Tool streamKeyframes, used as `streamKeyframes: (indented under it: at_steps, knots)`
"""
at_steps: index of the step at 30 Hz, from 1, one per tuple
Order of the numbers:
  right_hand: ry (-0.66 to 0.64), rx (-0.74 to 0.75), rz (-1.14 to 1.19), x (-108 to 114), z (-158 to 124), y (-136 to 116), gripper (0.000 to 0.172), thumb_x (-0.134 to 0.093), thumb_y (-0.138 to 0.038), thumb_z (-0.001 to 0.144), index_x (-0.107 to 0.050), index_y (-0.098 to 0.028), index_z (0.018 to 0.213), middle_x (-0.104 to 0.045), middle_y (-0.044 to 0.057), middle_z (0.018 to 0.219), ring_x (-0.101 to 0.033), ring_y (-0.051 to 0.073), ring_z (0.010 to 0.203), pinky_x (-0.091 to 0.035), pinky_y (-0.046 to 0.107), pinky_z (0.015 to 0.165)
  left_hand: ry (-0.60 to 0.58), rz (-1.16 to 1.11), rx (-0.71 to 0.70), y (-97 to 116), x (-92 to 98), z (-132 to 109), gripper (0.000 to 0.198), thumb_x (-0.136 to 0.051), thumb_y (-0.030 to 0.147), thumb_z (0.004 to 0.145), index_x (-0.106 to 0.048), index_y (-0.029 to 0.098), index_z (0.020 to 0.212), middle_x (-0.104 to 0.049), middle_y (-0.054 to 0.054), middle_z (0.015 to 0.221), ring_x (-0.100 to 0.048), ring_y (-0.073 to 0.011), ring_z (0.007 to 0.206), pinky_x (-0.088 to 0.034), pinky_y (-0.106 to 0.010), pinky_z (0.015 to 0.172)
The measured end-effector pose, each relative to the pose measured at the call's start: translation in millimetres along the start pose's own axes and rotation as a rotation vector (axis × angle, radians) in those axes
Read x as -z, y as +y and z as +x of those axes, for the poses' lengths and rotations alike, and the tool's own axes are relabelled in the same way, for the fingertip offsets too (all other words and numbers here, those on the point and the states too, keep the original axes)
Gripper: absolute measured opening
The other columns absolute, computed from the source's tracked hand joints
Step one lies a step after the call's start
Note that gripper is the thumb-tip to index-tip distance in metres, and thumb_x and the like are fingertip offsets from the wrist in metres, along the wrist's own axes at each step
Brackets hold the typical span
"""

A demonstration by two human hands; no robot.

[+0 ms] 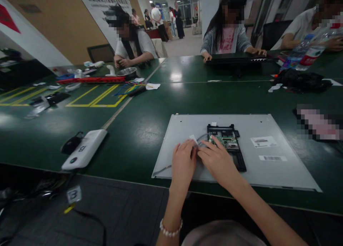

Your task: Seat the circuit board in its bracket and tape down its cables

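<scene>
A flat grey metal panel (246, 174) lies on the table in front of me. On it sits a black plastic frame (238, 162) with a green circuit board (226, 143). From the board a grey cable (202, 137) runs left to my fingertips, and a grey length comes out below my left hand. My left hand (183, 162) is closed, pinching the cable beside a small white strip (193, 139). My right hand (218, 162) meets it there, fingertips closed at the cable, its index finger reaching over the board's edge. The exact pinch point is hidden.
A white device (85, 149) and a dark round object (71, 142) lie to the left on the green table (139, 131). Across it, a person handles a black panel (238, 62). Bottles (309, 56) and a black bag (300, 80) stand at right.
</scene>
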State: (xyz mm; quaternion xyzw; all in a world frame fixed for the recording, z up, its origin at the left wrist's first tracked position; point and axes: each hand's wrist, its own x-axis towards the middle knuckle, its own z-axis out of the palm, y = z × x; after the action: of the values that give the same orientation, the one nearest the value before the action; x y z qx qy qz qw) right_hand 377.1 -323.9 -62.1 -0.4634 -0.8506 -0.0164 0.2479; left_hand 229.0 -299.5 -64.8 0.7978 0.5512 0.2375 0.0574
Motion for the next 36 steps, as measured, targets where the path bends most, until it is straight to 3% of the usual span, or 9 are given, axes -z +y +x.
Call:
streamKeyframes:
  at_steps: [7, 13, 19, 23, 27, 30, 33, 36]
  knots:
    - [-0.027, -0.009, 0.057, 3.3, -12.0, -6.4, 0.027, -0.051, -0.020, 0.096, -0.067, -0.016, 0.118, -0.073, 0.009, 0.116, -0.054, 0.026, 0.129, -0.018, 0.055, 0.121, -0.017, -0.002, -0.018, -0.8, -2.5, -1.2, 0.027, -0.047, 0.013, 0.094, -0.061, 0.019, 0.117, -0.067, -0.011, 0.126, -0.062, -0.0234, 0.119, -0.040, -0.049, 0.109]
    - [-0.070, -0.071, 0.115, 11.0, -33.4, -17.9, 0.058, -0.051, -0.051, 0.094, -0.052, -0.013, 0.139, -0.059, 0.014, 0.139, -0.039, 0.030, 0.142, 0.003, 0.067, 0.117, -0.039, 0.012, 0.029, 3.1, -0.4, -2.1, 0.033, -0.048, 0.015, 0.093, -0.056, 0.020, 0.125, -0.061, -0.013, 0.134, -0.057, -0.0252, 0.125, -0.037, -0.052, 0.109]
    - [-0.104, -0.082, 0.074, 13.7, -42.3, -26.7, 0.060, -0.049, -0.048, 0.096, -0.043, -0.017, 0.146, -0.046, 0.013, 0.151, -0.037, 0.034, 0.142, -0.006, 0.072, 0.116, -0.048, 0.014, 0.046, 4.7, 2.5, -1.4, 0.037, -0.052, 0.018, 0.091, -0.054, 0.021, 0.127, -0.060, -0.014, 0.135, -0.056, -0.0263, 0.126, -0.034, -0.055, 0.110]
    - [-0.128, -0.132, 0.081, 27.4, -55.2, -21.4, 0.061, -0.047, -0.046, 0.095, -0.034, -0.026, 0.151, -0.032, 0.007, 0.160, -0.023, 0.039, 0.147, -0.013, 0.075, 0.113, -0.048, -0.014, 0.057, 4.0, 2.0, -0.8, 0.036, -0.056, 0.022, 0.090, -0.055, 0.021, 0.126, -0.061, -0.014, 0.134, -0.056, -0.0271, 0.126, -0.033, -0.056, 0.110]
    - [-0.016, -0.413, 0.205, 54.2, -81.6, 17.4, 0.056, -0.038, -0.044, 0.099, -0.027, -0.033, 0.153, -0.024, 0.003, 0.164, -0.015, 0.033, 0.150, -0.019, 0.066, 0.117, -0.040, -0.054, 0.067, 5.0, 3.0, 1.0, 0.034, -0.059, 0.024, 0.088, -0.057, 0.020, 0.121, -0.060, -0.015, 0.135, -0.055, -0.0299, 0.126, -0.035, -0.058, 0.108]
    - [0.136, -0.670, 0.334, 76.6, -108.3, 65.6, 0.052, -0.036, -0.049, 0.099, -0.036, -0.035, 0.149, -0.034, 0.004, 0.159, -0.028, 0.028, 0.147, -0.021, 0.053, 0.121, 0.018, -0.138, 0.058, -0.5, 9.1, 3.1, 0.037, -0.058, 0.027, 0.088, -0.056, 0.019, 0.125, -0.057, -0.016, 0.137, -0.053, -0.0292, 0.129, -0.040, -0.053, 0.107]
    - [0.194, -0.912, 0.431, 92.2, -137.5, 112.9, 0.054, -0.038, -0.055, 0.097, -0.044, -0.034, 0.146, -0.039, 0.009, 0.156, -0.031, 0.029, 0.146, -0.020, 0.046, 0.121, 0.118, -0.206, 0.080, -19.2, 20.8, 4.8, 0.040, -0.054, 0.031, 0.092, -0.052, 0.020, 0.131, -0.056, -0.016, 0.138, -0.051, -0.0267, 0.131, -0.041, -0.047, 0.108]
    - [0.319, -1.110, 0.632, 96.2, -163.1, 147.2, 0.057, -0.046, -0.059, 0.092, -0.047, -0.037, 0.144, -0.038, 0.010, 0.157, -0.032, 0.033, 0.144, -0.029, 0.049, 0.116, 0.168, -0.166, 0.166, -49.9, 36.1, 5.8, 0.044, -0.051, 0.035, 0.093, -0.050, 0.019, 0.134, -0.055, -0.017, 0.138, -0.049, -0.0281, 0.133, -0.040, -0.047, 0.110]
